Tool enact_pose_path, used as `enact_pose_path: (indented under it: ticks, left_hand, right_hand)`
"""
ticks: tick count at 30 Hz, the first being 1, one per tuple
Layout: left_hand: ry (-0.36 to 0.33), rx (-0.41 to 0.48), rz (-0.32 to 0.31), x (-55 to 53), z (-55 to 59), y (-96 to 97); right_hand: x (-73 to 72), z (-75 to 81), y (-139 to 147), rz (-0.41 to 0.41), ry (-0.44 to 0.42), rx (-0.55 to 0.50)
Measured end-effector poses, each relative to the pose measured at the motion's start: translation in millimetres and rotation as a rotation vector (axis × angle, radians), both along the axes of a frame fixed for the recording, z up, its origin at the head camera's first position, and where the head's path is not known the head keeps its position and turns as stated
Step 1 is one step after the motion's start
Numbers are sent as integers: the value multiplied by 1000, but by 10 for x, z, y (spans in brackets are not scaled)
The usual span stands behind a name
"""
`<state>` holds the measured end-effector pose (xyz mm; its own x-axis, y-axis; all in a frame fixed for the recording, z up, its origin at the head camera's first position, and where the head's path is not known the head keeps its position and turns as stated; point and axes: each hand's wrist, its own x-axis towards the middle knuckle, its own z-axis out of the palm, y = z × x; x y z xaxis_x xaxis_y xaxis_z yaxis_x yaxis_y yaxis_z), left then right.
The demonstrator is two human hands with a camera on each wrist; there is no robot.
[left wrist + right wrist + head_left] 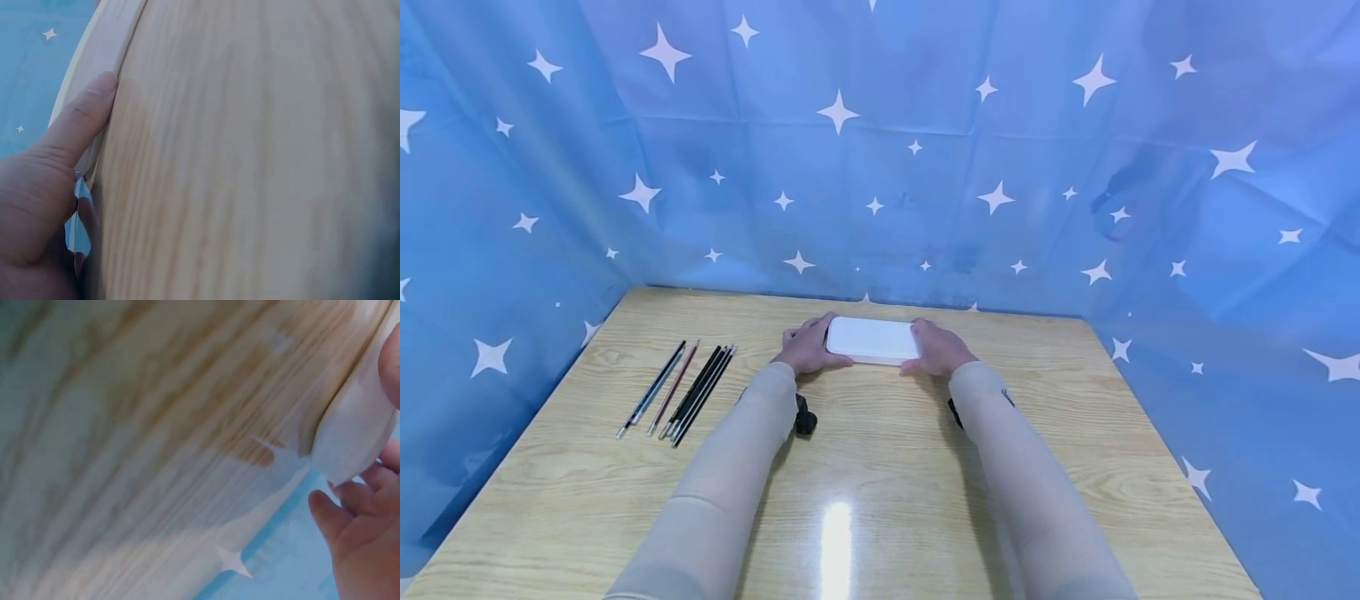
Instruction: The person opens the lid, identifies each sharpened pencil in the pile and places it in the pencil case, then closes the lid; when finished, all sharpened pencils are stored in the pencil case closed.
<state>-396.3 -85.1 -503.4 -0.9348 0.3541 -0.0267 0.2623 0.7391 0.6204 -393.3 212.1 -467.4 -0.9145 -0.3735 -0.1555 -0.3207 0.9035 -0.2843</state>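
Note:
A white box [872, 339] with rounded corners lies near the back edge of the table, its long side running left to right. My left hand [811, 345] grips its left end, thumb along the near side and fingers behind. At the opposite end my right hand [942, 348] holds it the same way. In the left wrist view the thumb of the left hand [37, 200] presses the side of the white box [103, 50], low against the wood. The right wrist view shows the box's rounded end [353, 431] beside the right hand [369, 544], partly cut off by the frame.
On the left of the wooden table [880, 467] lie several slim pencils: a bluish dark group [655, 388], a reddish one [673, 387] and a black bunch [702, 393]. A blue curtain [880, 167] with white stars stands behind the table and along its sides.

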Motion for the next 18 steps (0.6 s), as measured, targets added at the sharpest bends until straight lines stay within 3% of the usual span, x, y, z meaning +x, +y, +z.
enact_pose_path:
  ticks: [13,18]
  left_hand:
    - [12,-15,19,-5,-9,4]
    - [11,-17,26,4,-11,5]
  right_hand:
    - [52,84,-36,1,-2,18]
    - [31,92,-70,34,17,114]
